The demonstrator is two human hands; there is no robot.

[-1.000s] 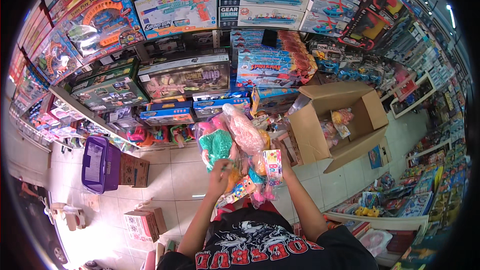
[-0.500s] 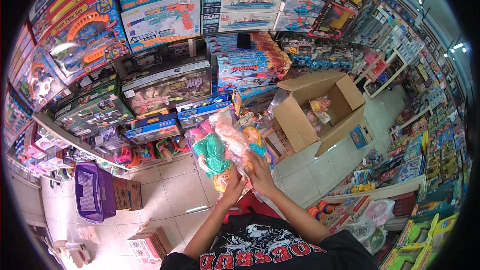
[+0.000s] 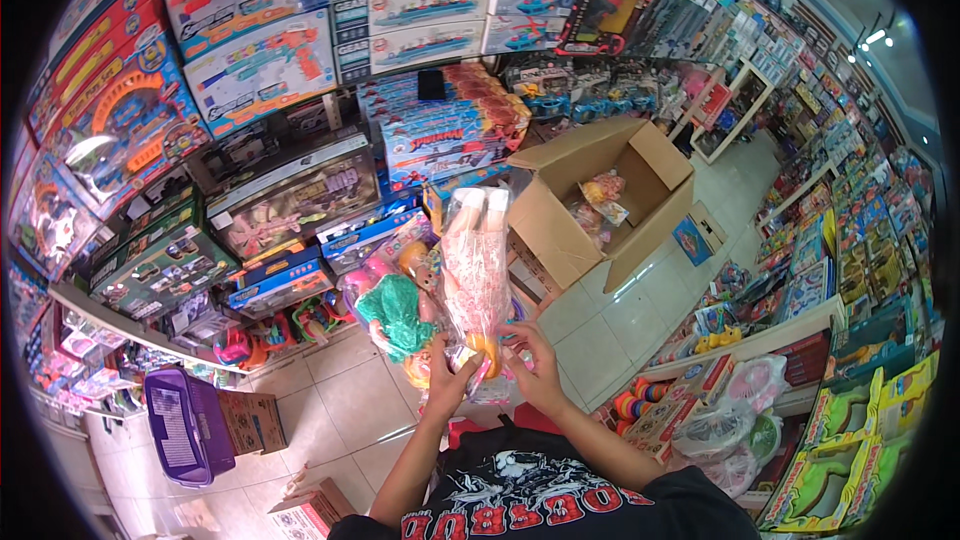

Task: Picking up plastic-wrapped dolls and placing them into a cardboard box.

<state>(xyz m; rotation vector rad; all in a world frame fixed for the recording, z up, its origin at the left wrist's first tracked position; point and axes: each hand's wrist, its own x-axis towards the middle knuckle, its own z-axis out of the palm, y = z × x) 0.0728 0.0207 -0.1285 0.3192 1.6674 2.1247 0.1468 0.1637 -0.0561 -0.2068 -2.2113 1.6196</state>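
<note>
A doll in a clear plastic bag [image 3: 475, 265] lies lengthwise before me, legs pointing away and its yellow-haired head toward me. My left hand [image 3: 449, 375] is closed on the head end of the bag, thumb on top. Right beside the same end, my right hand [image 3: 532, 365] has its fingers and thumb apart, tips at the bag's edge; whether they touch it is hard to see. Under and left of this doll, a bagged doll in green [image 3: 398, 318] rests on a pile of other bagged dolls.
An opened cardboard box [image 3: 560, 230] with a few bagged toys inside stands ahead right. A purple basket [image 3: 185, 430] and a small brown carton [image 3: 255, 423] are on the tiled floor at left. Shelves of boxed toys [image 3: 300, 200] line the front; more toys [image 3: 730, 420] fill the right.
The bagged doll has swung to point straight away from me, its legs now showing beyond the pile. My right hand has shifted off its top to its right side. The view has turned slightly right.
</note>
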